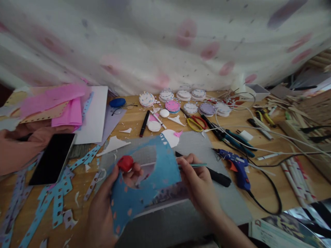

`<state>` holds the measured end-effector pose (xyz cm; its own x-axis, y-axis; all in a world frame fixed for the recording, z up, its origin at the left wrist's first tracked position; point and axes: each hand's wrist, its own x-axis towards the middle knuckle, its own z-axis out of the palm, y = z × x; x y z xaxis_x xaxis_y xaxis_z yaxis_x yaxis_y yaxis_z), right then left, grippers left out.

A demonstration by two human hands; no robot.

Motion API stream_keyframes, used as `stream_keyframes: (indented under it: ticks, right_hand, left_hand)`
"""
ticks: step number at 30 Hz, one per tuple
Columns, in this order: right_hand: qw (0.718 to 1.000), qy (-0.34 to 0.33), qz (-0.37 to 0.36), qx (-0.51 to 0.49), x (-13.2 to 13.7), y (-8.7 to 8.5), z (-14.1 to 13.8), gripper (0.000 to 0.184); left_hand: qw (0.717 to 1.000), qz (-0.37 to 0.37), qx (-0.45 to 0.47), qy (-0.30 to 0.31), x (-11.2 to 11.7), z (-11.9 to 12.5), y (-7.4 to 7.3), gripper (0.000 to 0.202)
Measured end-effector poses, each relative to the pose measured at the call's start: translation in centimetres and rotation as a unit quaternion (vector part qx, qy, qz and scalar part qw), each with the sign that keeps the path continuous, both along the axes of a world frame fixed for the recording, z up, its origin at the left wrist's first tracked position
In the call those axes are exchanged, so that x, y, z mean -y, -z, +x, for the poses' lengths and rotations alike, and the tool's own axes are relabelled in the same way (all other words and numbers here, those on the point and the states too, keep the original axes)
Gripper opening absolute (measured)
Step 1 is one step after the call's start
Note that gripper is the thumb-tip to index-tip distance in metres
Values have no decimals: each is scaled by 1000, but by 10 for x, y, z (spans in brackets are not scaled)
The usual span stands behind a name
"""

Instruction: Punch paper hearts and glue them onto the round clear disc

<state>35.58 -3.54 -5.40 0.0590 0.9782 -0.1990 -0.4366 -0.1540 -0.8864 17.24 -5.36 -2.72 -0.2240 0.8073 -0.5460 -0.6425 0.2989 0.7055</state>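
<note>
My left hand (103,198) is closed round the lower left part of a blue dotted paper sheet (165,162) with a large irregular opening. A small rounded red object (125,163) sits between its thumb and fingers; its exact kind is unclear. At the sheet's right edge, my right hand (198,186) pinches the paper. A thin teal strip (196,165) runs out past those fingers; whether it belongs to the sheet I cannot tell. Beneath both hands lies a grey mat (219,206), with a black-handled tool (219,177) close to my right hand and a white paper disc (170,138) behind the sheet.
Several scalloped paper discs (172,106) line the back. On the right lie scissors (195,123), pliers (239,142), a blue glue gun (234,165) with its cord, and markers (297,179). Left are a phone (53,158), dotted paper strips (49,199) and pink paper (67,112).
</note>
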Motion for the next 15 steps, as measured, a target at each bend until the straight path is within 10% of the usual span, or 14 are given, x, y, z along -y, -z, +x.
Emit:
stream_keyframes:
  ticks: [9,15]
  right_hand:
    - [976,65,92,186,0,-7,56,9]
    - [969,11,184,163,18,-46,47,10]
  left_hand:
    - [941,43,-334,37,13,20,-8,28]
    - [936,36,-335,97,15,32,-6,24]
